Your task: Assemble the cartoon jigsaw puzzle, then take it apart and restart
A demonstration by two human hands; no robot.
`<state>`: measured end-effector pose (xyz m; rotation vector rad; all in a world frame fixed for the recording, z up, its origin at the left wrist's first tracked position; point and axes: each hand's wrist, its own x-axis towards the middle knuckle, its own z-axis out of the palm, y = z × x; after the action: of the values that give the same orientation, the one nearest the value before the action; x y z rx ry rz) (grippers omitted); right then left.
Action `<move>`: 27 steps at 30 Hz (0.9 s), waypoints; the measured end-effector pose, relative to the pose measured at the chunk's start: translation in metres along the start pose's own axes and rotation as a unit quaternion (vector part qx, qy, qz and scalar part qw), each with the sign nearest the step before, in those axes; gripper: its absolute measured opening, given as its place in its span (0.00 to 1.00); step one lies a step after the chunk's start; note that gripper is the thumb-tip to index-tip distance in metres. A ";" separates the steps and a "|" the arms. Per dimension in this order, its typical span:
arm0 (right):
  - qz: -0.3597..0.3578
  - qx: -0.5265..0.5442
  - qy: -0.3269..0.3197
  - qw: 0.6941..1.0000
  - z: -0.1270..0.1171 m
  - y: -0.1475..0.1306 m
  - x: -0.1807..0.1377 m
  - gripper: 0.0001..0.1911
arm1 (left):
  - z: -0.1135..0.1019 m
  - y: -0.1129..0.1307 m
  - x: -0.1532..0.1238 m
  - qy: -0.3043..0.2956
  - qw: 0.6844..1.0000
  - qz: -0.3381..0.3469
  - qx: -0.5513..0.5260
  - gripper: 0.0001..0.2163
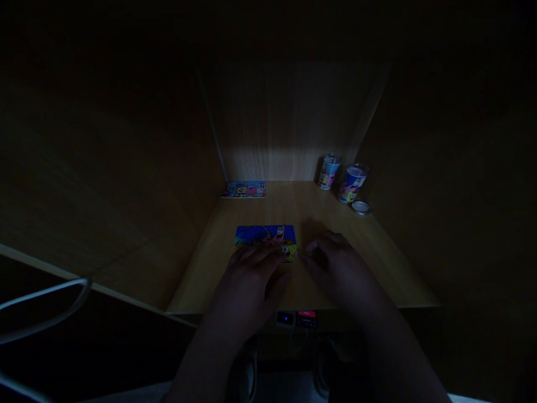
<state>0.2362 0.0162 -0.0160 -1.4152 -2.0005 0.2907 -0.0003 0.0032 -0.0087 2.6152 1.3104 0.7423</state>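
Observation:
A blue, yellow and pink cartoon picture, apparently a jigsaw puzzle (260, 232), lies flat on the wooden desk near me. My left hand (249, 277) rests over its lower part, palm down with the fingers stretched out, hiding some of it. Just off the picture's right edge, my right hand (331, 263) is bent with thumb and fingertips drawn together at the desk surface. Whatever is between those fingertips, if anything, is too dark and small to make out.
A second cartoon picture (244, 190) lies at the back left. Two cartoon-printed cans, one farther back (329, 172) and one nearer (353, 183), stand at the back right beside a round lid (361, 208). Wooden walls enclose the desk. Below its front edge sit small devices (297, 319).

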 end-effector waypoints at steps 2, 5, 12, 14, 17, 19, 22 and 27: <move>-0.001 -0.014 0.011 1.000 0.000 -0.002 0.001 0.02 | 0.000 0.000 0.000 0.001 1.000 0.001 0.001 0.15; -0.030 -0.026 0.004 0.999 0.002 -0.003 0.001 0.05 | -0.002 0.002 0.000 -0.014 1.000 0.013 0.003 0.16; -0.034 -0.063 0.003 0.997 0.005 0.001 0.000 0.19 | -0.004 0.006 0.001 -0.016 0.999 0.031 -0.018 0.12; -0.044 -0.068 -0.007 0.997 0.005 0.001 0.000 0.21 | -0.004 0.006 0.001 -0.014 0.999 0.032 -0.027 0.12; -0.048 -0.067 -0.015 0.996 0.005 0.002 0.000 0.21 | -0.004 0.006 0.001 -0.008 0.999 0.032 -0.039 0.09; -0.042 -0.066 -0.015 0.997 0.005 0.003 0.000 0.20 | -0.004 0.005 0.001 -0.003 0.999 0.030 -0.043 0.08; -0.036 -0.065 -0.016 0.997 0.005 0.002 0.000 0.17 | -0.004 0.005 0.001 0.001 0.999 0.024 -0.039 0.07; -0.015 -0.046 -0.013 0.999 0.002 -0.004 0.001 0.05 | -0.001 0.004 0.000 0.016 1.000 0.008 -0.022 0.10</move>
<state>0.2318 0.0158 -0.0157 -1.4430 -2.0779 0.2060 0.0023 0.0004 -0.0065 2.5926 1.2685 0.8092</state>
